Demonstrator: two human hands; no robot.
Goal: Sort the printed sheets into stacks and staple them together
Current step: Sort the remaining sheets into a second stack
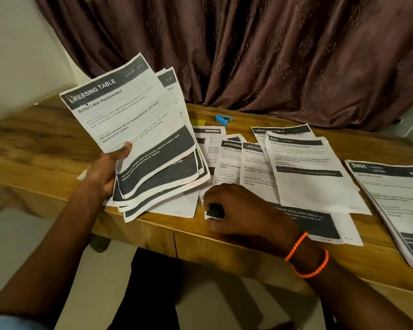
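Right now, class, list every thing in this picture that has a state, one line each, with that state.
Left hand: grips a fanned bundle of sheets, raised off the table.
Held bundle: tilted, "Dressing Table" page on top.
Right hand: fingers curled on a sheet corner at the table's near edge.
Loose sheets: spread overlapping on the table.
Right-side stack: lying flat.
Blue stapler: lying untouched near the curtain.
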